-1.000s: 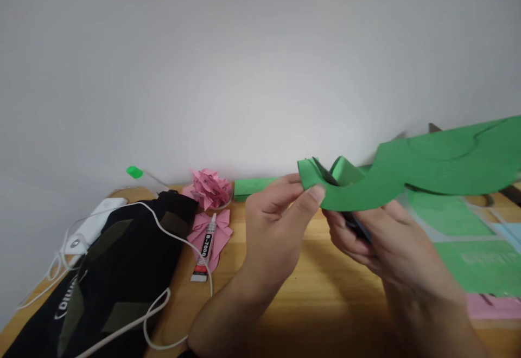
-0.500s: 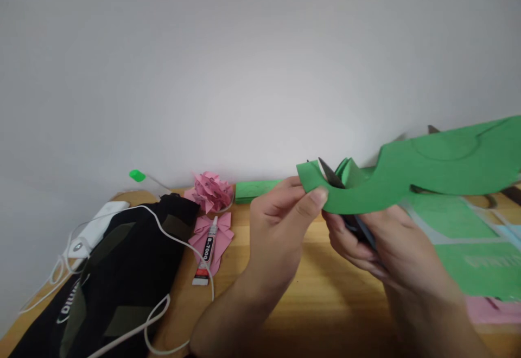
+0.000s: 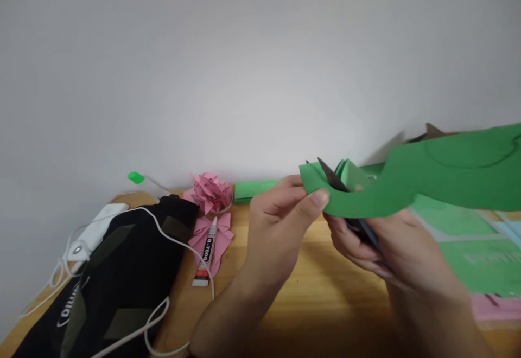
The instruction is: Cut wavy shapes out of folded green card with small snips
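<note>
My left hand point(image 3: 280, 222) pinches the left end of a long green paper strip point(image 3: 407, 181) between thumb and fingers. The strip has a curved cut edge and drawn arc lines, and runs out of view at the right. Dark scissors point(image 3: 336, 176) are gripped in my right hand point(image 3: 391, 244). Their blades point up and left at the strip's edge, close to my left thumb; the handles are mostly hidden by my fingers. Right behind the blades stands a folded piece of green paper point(image 3: 352, 176).
On the wooden table point(image 3: 317, 304) lie a pink paper flower point(image 3: 209, 192), a glue tube point(image 3: 207, 252) on folded pink paper point(image 3: 226, 233), a green paper stack point(image 3: 254, 190), a black cloth item point(image 3: 134, 271) and a white cable point(image 3: 158, 228). Green packets point(image 3: 476, 257) lie at right.
The strip's right part has dropped a little and shifted right, showing more of the dark pointed thing behind it. Both hands keep nearly the same place and hold.
</note>
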The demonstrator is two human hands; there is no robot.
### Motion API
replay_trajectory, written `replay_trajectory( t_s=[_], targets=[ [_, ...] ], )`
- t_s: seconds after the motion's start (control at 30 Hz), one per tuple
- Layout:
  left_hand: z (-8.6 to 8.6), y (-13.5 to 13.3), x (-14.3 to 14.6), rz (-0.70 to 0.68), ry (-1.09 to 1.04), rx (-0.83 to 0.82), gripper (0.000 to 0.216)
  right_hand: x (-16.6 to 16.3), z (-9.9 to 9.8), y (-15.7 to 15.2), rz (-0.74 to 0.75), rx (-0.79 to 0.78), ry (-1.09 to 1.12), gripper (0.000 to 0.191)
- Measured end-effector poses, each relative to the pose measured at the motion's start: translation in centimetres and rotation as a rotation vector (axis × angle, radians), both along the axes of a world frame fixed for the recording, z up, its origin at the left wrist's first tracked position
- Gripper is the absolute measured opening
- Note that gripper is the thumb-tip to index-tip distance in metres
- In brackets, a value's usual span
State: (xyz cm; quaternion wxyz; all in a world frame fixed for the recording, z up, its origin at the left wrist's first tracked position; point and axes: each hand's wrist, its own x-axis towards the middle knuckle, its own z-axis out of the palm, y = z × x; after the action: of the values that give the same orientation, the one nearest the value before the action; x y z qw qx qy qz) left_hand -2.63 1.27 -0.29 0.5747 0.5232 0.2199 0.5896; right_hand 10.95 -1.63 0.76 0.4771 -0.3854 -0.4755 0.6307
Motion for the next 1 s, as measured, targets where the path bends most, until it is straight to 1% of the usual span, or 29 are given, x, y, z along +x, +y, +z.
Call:
replay_trajectory(
  t_s=[0.13,0.3,0.47,0.63,0.8,1.0],
  targets=[
    [-0.03,-0.02,-0.16,-0.016,0.006,-0.010,0.013,0.23,-0.13,-0.16,-0.040,-0.013,-0.091,0.060],
    [-0.04,0.01,-0.30,-0.075,-0.031,-0.027,0.012,0.56,-0.34,-0.36,-0.008,-0.005,-0.171,0.066],
    [0.02,-0.02,-0.12,-0.098,-0.091,-0.034,0.014,0.32,-0.08,-0.35,-0.011,0.006,-0.092,0.060],
    [0.13,-0.09,0.04,-0.091,-0.116,-0.051,0.016,0.14,-0.18,-0.29,0.032,0.013,0.008,0.049],
    [0.18,-0.07,0.07,-0.090,-0.121,-0.058,0.016,0.22,-0.31,-0.35,0.046,-0.018,-0.008,0.043],
    [0.21,-0.12,0.11,-0.074,-0.094,-0.071,0.019,-0.03,0.04,0.06,0.046,-0.031,-0.015,0.041]
  ],
)
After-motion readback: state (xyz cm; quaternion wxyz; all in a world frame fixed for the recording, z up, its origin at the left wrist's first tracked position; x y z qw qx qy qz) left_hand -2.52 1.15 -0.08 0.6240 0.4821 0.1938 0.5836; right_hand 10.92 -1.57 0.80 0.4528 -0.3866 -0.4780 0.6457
